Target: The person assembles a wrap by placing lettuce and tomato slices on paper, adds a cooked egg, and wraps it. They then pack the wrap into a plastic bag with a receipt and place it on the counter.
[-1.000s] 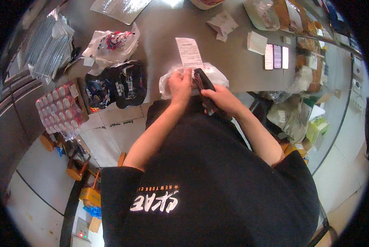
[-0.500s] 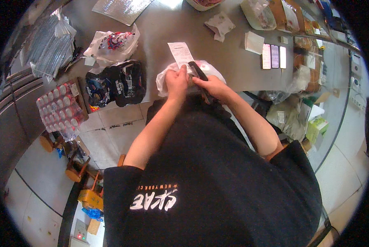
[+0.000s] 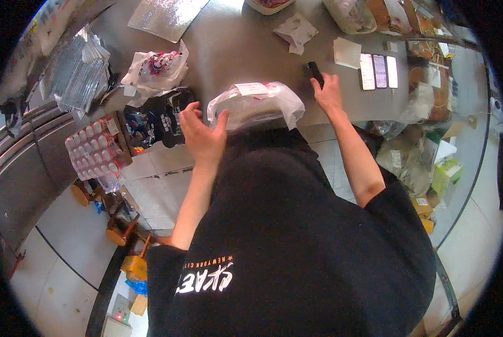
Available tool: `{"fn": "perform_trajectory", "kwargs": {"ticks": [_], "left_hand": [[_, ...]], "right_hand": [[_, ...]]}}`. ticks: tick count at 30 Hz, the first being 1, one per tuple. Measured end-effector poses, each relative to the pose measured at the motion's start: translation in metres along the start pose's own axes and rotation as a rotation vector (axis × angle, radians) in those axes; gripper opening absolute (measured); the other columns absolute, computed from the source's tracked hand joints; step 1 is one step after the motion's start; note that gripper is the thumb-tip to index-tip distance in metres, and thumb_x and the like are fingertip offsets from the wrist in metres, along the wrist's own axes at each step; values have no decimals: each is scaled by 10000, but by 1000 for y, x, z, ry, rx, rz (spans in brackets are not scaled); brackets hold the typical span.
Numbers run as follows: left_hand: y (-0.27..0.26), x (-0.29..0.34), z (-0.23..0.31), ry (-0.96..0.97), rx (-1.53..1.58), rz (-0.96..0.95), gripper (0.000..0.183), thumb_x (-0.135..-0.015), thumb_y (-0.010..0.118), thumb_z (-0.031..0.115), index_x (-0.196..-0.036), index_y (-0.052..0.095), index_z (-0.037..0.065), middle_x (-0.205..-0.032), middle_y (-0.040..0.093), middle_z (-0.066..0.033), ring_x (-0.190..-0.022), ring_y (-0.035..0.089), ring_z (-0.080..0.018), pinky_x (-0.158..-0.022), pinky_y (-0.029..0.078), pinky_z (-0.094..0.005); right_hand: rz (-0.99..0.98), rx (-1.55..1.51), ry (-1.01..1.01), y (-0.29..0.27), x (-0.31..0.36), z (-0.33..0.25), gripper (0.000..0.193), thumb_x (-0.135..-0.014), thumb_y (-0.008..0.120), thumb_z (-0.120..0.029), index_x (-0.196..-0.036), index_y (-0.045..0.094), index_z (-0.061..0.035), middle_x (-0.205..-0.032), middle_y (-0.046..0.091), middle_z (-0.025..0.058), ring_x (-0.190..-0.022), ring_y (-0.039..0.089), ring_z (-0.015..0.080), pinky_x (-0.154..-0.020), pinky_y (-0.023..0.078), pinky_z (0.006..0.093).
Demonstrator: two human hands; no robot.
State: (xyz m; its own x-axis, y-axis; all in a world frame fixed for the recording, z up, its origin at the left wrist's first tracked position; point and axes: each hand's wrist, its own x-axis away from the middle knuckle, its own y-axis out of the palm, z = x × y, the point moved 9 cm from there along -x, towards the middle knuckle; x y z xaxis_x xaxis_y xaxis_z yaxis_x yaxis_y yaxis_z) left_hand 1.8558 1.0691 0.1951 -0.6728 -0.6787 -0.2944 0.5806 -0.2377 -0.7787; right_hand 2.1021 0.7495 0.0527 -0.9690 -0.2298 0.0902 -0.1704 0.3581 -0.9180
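White plastic-wrapped parcel (image 3: 257,105) at the near edge of the grey counter (image 3: 234,50), long axis running left to right. Left hand (image 3: 202,132) spread, fingers loose, touching its left end, the nearer one. Right hand (image 3: 328,92) beyond its right end, laid on a small black device (image 3: 315,73), grip unclear.

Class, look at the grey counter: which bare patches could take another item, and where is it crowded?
Bare counter lies between the white tied bag, crumpled paper and silver sheet. Another strip separates the bag from the right hand. The right end by the three phones is crowded.
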Motion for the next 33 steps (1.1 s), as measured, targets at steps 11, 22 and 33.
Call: {"fn": "perform_trajectory", "kwargs": {"ticks": [11,22,33], "left_hand": [[36,44,-61,-697,965,-468,141,-898,733,108,-796,714,13,-859,759,-70,-763,666,-174,-725,488,-308],[102,43,-55,-427,851,-938,384,-983,426,112,-1195,736,28,-1287,714,-101,-1041,693,-161,-931,539,-298],[114,39,63,-386,1173,-1108,258,-877,729,8,-1132,750,-22,-1006,768,-79,-971,724,-160,-868,583,-323]], "right_hand": [[-424,-479,-38,-17,90,-83,284,-931,738,-303,-913,696,-23,-794,621,85,-807,631,178,-738,524,345],[-857,-1129,71,-14,73,-117,426,-913,510,25,-1291,706,19,-1055,721,109,-974,699,222,-963,527,362],[-98,-517,-1062,-78,67,-211,223,-748,729,-174,-952,766,-257,-909,529,55,-875,553,302,-775,467,447]]}}
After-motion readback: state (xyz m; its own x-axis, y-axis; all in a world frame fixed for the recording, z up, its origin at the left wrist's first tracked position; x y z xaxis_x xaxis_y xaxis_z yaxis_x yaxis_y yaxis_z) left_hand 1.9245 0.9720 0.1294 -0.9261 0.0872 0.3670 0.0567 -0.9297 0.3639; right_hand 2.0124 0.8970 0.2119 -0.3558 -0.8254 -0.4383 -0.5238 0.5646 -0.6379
